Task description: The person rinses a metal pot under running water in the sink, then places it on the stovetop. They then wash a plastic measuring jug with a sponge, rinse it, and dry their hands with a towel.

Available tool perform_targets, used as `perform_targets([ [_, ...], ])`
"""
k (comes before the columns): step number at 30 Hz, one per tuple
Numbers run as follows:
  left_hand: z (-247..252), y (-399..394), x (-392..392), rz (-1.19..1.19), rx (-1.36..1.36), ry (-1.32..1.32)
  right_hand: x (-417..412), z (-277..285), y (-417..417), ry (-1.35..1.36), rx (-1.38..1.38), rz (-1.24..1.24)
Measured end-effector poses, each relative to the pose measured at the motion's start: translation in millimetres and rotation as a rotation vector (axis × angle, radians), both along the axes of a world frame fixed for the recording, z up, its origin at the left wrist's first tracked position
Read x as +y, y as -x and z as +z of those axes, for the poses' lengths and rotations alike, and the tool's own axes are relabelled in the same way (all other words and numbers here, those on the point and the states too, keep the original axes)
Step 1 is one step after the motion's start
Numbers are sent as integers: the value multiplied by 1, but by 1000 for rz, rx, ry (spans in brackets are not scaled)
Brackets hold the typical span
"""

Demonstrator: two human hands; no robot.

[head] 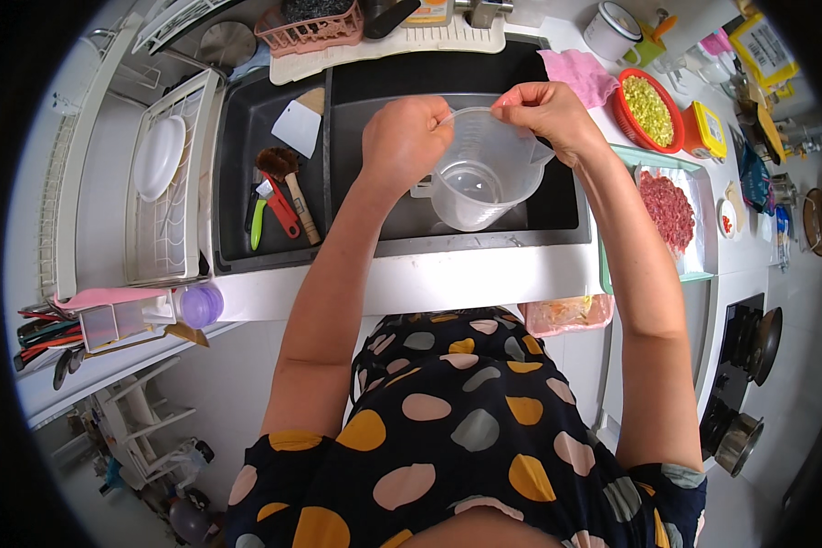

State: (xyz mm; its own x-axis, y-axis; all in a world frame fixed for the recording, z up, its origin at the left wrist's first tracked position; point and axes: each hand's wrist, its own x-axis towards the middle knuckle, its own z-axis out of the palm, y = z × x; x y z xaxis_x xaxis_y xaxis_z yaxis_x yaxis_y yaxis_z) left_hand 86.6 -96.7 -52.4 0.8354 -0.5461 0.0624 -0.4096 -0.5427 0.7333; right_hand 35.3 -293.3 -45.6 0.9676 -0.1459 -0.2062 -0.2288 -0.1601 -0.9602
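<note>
Over the black double sink (pixel 274 253) I hold a clear plastic measuring jug (pixel 483 171), its open mouth tilted towards me. My left hand (pixel 411 140) is closed at the jug's left rim, fingers largely hidden. The thumb and fingers of my right hand (pixel 544 113) pinch the upper right rim. In the left basin lie a white scraper (pixel 296 128), a brown-bristled brush with a wooden handle (pixel 301 205), a red-handled tool (pixel 281 209) and a green-handled peeler (pixel 258 222).
On the right counter stand a red basket (pixel 678 133) of chopped green-yellow vegetable, a green tray (pixel 709 233) with minced meat (pixel 666 209) and a pink cloth (pixel 579 75). A dish rack (pixel 209 103) with a white plate (pixel 159 159) is at left. Pans sit by the hob (pixel 733 342).
</note>
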Motion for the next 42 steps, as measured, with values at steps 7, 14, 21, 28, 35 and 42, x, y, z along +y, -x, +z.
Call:
perform_targets([
  [7,-4,-2,2,-4,67,41,-5,-1,7,-183,-6,41],
  [14,1,0,-3,-60,-14,7,-1,-1,-2,58,-8,107],
  [21,-3,-4,-4,-81,65,8,2,5,1,-27,8,128],
  [28,-8,-5,-5,-108,109,36,1,-3,-7,64,-38,183],
  [35,-23,-12,-2,-124,210,143,6,3,-7,120,-20,177],
  [42,-26,-12,-5,-137,223,160,12,0,-12,327,-60,179],
])
